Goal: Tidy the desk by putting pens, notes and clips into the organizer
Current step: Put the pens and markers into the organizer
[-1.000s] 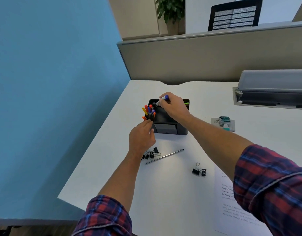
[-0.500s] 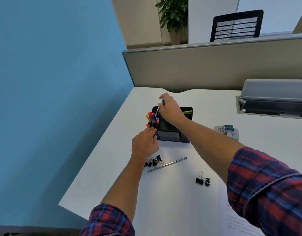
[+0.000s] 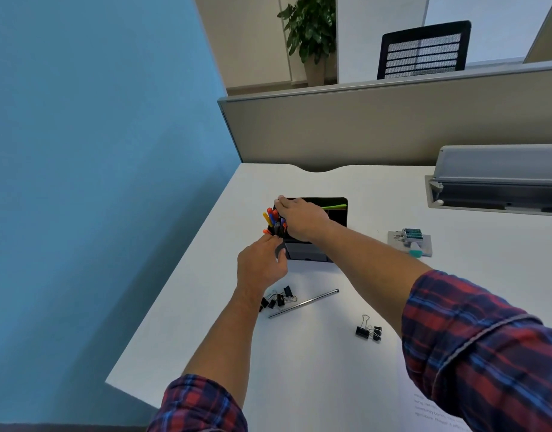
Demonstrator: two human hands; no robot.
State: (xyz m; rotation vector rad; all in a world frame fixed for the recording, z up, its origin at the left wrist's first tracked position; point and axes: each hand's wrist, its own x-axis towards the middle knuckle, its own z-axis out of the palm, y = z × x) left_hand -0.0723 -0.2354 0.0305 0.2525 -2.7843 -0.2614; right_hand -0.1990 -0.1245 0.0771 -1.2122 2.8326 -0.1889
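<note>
black organizer (image 3: 337, 213) sits mid-desk, pens (image 3: 273, 220) bunched in its left slot. right hand (image 3: 301, 218) lies over them, grip hidden, cannot tell. left hand (image 3: 262, 265) curls at the front corner, likely steadying; seat pens gently.

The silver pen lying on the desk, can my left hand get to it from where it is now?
Probably yes. The silver pen lies uncovered on the desk, just behind the left hand, with only loose binder clips beside it.
</note>
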